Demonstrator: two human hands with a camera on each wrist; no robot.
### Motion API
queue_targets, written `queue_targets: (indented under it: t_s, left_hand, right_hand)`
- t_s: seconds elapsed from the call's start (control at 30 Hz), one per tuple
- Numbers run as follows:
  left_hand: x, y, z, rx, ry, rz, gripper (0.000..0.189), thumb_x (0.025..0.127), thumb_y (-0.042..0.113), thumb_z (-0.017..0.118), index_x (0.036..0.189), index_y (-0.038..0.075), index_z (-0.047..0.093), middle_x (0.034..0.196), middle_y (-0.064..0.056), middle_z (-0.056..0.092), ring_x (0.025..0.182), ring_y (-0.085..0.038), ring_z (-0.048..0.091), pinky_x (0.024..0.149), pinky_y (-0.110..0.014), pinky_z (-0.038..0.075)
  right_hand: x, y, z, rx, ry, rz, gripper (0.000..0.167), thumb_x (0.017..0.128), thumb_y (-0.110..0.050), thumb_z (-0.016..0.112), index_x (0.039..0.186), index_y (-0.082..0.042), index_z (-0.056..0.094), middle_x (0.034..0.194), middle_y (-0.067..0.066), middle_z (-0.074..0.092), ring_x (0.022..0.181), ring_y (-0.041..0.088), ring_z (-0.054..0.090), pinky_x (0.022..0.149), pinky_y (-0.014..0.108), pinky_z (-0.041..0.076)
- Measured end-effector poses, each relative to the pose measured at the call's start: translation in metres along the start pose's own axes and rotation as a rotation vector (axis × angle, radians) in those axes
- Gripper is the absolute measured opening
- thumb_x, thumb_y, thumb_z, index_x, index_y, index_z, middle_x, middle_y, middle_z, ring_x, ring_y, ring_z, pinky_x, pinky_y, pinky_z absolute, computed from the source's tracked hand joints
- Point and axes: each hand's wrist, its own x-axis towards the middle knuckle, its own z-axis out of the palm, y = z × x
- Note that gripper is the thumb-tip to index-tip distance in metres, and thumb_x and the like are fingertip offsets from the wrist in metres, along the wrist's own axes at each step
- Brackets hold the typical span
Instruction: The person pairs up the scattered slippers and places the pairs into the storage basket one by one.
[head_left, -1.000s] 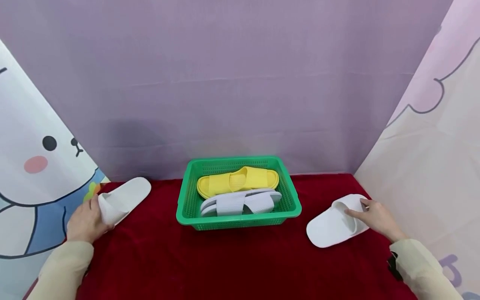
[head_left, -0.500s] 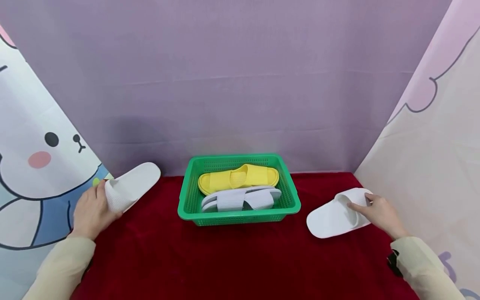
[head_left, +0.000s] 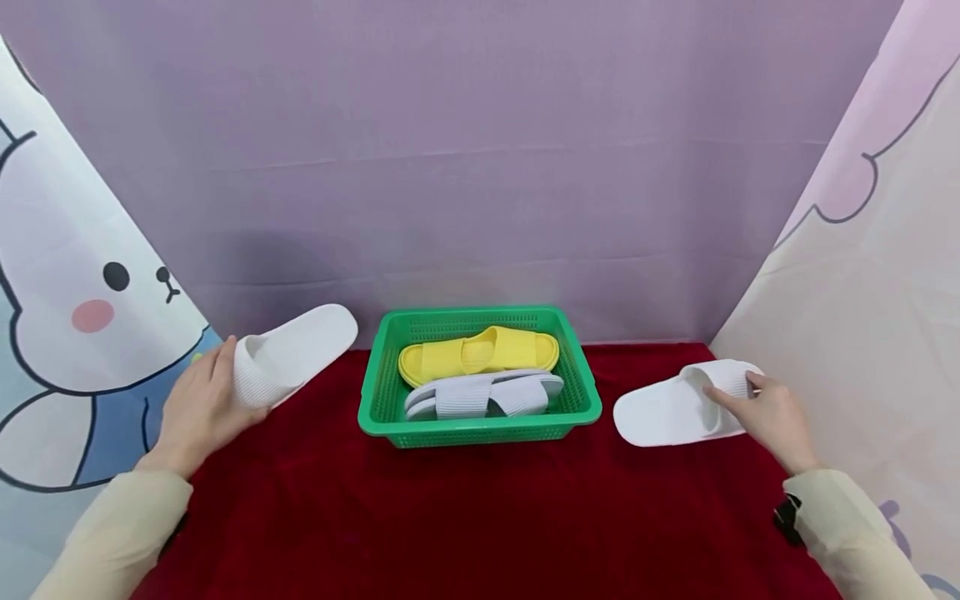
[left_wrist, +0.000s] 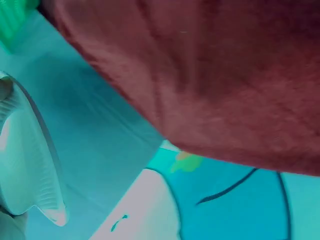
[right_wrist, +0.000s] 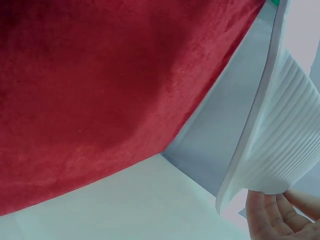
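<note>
On the left of the head view, my left hand [head_left: 206, 408] grips a white slipper [head_left: 307, 346] by its ribbed strap end, with the sole's far end pointing up and right. That slipper shows partly at the left edge of the left wrist view. My right hand [head_left: 776, 421] pinches the strap of a second white slipper [head_left: 660, 412], thumb inside the strap opening and fingers over it. In the right wrist view the fingertips [right_wrist: 270, 205] are at the ribbed strap's edge, and the slipper is raised over the red cloth.
A green plastic basket [head_left: 480, 427] stands between the hands on the red cloth [head_left: 480, 517]. Inside lie yellow slippers [head_left: 438, 361] at the back and pale grey slippers [head_left: 461, 400] in front. A purple curtain [head_left: 480, 167] hangs behind, with printed panels either side.
Both white slippers have risen from the cloth. The left hand has moved right and up with its slipper, toward the basket; the right hand has lifted its slipper slightly up and right.
</note>
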Motion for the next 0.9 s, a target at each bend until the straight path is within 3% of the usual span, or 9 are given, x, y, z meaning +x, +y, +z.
queue_targets:
  t_s: [0.13,0.23,0.4,0.7,0.9]
  left_hand:
    - [0.005,0.014,-0.012,-0.020,-0.039,0.010,0.108,0.053,0.024,0.083,0.141,-0.001,0.026,0.126,-0.028,0.043,0.103,-0.044,0.044,0.075,-0.064,0.042]
    - [0.009,0.025,-0.020,-0.034,-0.067,0.022,0.109,0.054,0.024,0.084,0.142,0.001,0.025,0.128,-0.027,0.043,0.105,-0.044,0.044,0.073,-0.065,0.042]
    - [0.015,0.045,-0.027,-0.028,-0.045,0.094,0.108,0.052,0.025,0.084,0.141,0.000,0.029,0.126,-0.026,0.045,0.106,-0.042,0.046,0.074,-0.062,0.044]
    - [0.022,0.081,-0.033,-0.048,-0.069,0.132,0.110,0.051,0.022,0.087,0.141,0.001,0.028,0.129,-0.024,0.043,0.110,-0.041,0.044,0.079,-0.064,0.044]
    - [0.025,0.099,-0.029,-0.061,-0.032,0.233,0.107,0.050,0.024,0.087,0.138,-0.001,0.032,0.126,-0.023,0.046,0.108,-0.039,0.047,0.082,-0.060,0.045]
  right_hand:
    - [0.001,-0.003,-0.003,0.008,0.036,0.055,0.085,0.080,-0.053,0.060,0.128,0.015,0.042,0.118,0.036,0.050,0.102,0.048,0.049,0.076,0.050,0.041]
    - [0.002,-0.004,-0.004,0.011,0.087,0.077,0.085,0.079,-0.054,0.060,0.129,0.013,0.042,0.114,0.035,0.053,0.098,0.046,0.051,0.072,0.048,0.040]
    - [0.003,-0.005,-0.007,0.019,0.163,0.096,0.082,0.078,-0.053,0.062,0.129,0.009,0.045,0.111,0.035,0.055,0.098,0.046,0.051,0.073,0.050,0.038]
    - [0.002,-0.018,-0.011,0.009,0.198,0.058,0.081,0.077,-0.052,0.064,0.128,0.008,0.047,0.110,0.036,0.054,0.097,0.047,0.050,0.073,0.050,0.039]
    - [0.004,-0.028,-0.009,0.035,0.246,0.045,0.079,0.076,-0.051,0.066,0.127,0.006,0.049,0.107,0.034,0.056,0.096,0.044,0.052,0.074,0.050,0.038]
